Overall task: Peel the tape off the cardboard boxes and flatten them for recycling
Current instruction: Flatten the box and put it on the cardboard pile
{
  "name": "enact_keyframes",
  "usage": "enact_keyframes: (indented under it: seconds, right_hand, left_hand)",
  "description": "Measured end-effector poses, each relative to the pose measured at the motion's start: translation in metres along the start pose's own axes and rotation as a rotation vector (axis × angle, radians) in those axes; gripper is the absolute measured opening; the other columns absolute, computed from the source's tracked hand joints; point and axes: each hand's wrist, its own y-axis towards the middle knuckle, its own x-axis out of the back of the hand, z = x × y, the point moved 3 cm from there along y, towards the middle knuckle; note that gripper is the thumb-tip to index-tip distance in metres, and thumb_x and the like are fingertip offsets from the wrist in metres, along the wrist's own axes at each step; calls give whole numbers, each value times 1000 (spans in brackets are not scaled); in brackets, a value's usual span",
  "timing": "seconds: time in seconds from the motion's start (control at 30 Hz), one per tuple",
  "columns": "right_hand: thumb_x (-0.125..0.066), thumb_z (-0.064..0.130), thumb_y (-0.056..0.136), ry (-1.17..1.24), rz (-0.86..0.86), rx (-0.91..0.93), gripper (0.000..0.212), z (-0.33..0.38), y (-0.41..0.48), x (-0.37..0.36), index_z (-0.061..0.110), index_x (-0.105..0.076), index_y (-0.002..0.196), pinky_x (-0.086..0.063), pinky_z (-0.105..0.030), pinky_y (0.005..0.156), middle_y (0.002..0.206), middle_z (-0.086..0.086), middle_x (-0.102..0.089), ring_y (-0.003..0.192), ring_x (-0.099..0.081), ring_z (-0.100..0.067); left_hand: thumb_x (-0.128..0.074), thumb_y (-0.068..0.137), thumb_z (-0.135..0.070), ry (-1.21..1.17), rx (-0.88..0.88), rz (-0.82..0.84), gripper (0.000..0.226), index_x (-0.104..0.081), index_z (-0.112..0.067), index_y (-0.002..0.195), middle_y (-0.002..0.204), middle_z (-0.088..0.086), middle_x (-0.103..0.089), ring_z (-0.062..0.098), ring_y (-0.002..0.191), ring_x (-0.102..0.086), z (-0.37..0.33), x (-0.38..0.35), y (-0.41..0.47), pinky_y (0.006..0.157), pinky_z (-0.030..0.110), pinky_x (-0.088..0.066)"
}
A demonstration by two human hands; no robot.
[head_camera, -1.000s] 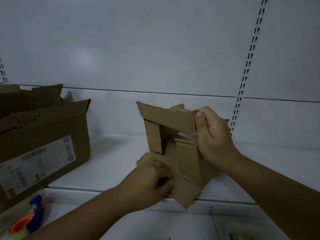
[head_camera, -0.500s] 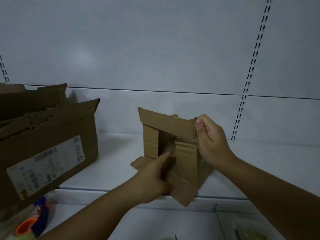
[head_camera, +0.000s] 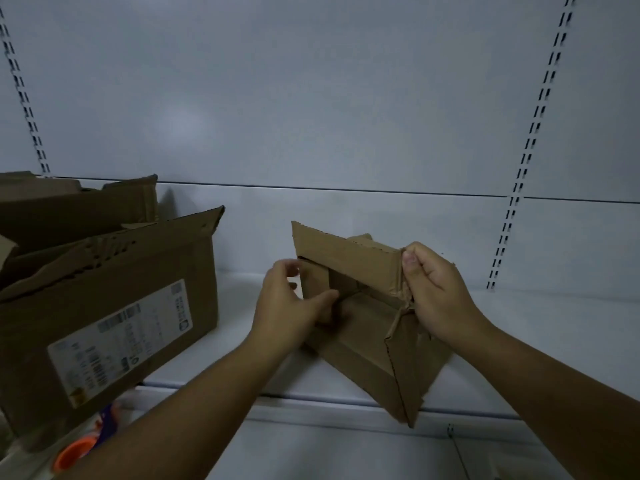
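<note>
Both forearms reach forward from the lower edge of the view toward a small cardboard box held above the front of a white shelf. The left hand is at the box's open left side, its fingers loosely curled and spread, thumb laid across the opening; whether it actually grips the cardboard cannot be told. The right hand is clamped on the box's upper right corner, thumb on top, crumpling the flap there. The small box is tilted, one loose flap hanging past the shelf's front lip. To the left, well apart, a large cardboard box with a white printed label stands on the same shelf, flaps open. Below it an orange and blue object lies on a lower level, blurred. Behind is a pale back panel with slotted uprights. Compared with half a second earlier, the left hand has lifted from the lower flap to the box's left side, and the right corner is more crushed.
</note>
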Motion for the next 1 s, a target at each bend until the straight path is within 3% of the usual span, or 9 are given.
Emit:
enact_keyframes:
  seconds: [0.07, 0.2, 0.37, 0.43, 0.5, 0.6, 0.7, 0.83, 1.0]
  right_hand:
    - [-33, 50, 91, 14, -2, 2, 35, -1, 0, -1, 26, -42, 68, -33, -28, 54, 57, 12, -46, 55, -41, -3]
    - [-29, 58, 87, 29, 19, 8, 41, -6, 1, -1, 24, -43, 68, -33, -29, 55, 57, 11, -44, 55, -41, -4]
    - [-27, 58, 91, -50, 107, 61, 51, -6, 5, -5, 16, -48, 71, -41, -33, 57, 62, 8, -49, 59, -47, -8]
    - [-22, 64, 91, -152, 253, 33, 55, -8, 6, -15, 23, -58, 81, -47, -42, 86, 84, 11, -62, 85, -59, -10]
    - [-23, 54, 96, -187, 432, -49, 44, -8, 3, -25, 33, -62, 101, -15, -35, 118, 111, 22, -59, 111, -46, 14]
    - [-25, 26, 104, -140, 577, -31, 44, -4, 2, -37, 29, -68, 100, 3, -26, 118, 120, 25, -59, 114, -38, 24]
    - [-34, 29, 102, -226, 623, 1, 36, -8, 3, -56, 29, -69, 95, 3, -34, 118, 112, 18, -66, 111, -49, 10]
    - [-53, 30, 92, -347, 633, 75, 19, -8, -1, -80, 28, -70, 99, -1, -36, 118, 105, 11, -68, 108, -53, -4]
    - [-55, 22, 91, -56, 406, -140, 26, -13, 11, -35, 45, -65, 86, -42, -20, 94, 107, 22, -64, 107, -57, 0]
  left_hand:
    - [-79, 71, -39, 13, 72, 90, 79, -34, -25, 135, 133, -4, -45, 19, 112, -51, 4, -7, 19, 86, 33, -51]
    - [-67, 83, -24, 76, 13, 137, 57, -39, -23, 132, 118, -4, -51, 10, 87, -53, 6, -10, 31, 67, 22, -51]
    - [-42, 86, 11, -419, 307, 221, 45, -59, -10, 122, 111, 14, -65, 33, 100, -61, 32, 23, 39, 81, 44, -53]
    - [-47, 87, 10, -545, 358, 175, 39, -59, -10, 119, 104, 13, -67, 31, 97, -63, 38, 35, 35, 77, 41, -53]
    - [-50, 88, 9, -608, 348, 34, 39, -56, -16, 117, 112, 11, -62, 29, 102, -61, 39, 44, 32, 82, 38, -52]
    - [-47, 91, 5, -345, 94, -179, 39, -58, -26, 112, 133, -4, -48, 14, 124, -44, 25, 57, 17, 94, 25, -38]
    - [-47, 91, 2, -101, -252, -190, 36, -62, -28, 104, 122, -19, -49, -12, 108, -44, -6, 54, 6, 82, 1, -32]
    - [-47, 96, -14, 157, -122, 238, 23, -61, -21, 112, 124, -3, -58, 12, 110, -53, -13, 11, 32, 99, 28, -41]
    - [-14, 90, -63, 731, -58, 539, 72, -30, -19, 144, 155, 7, -25, 26, 135, -33, 33, -33, 51, 114, 40, -22]
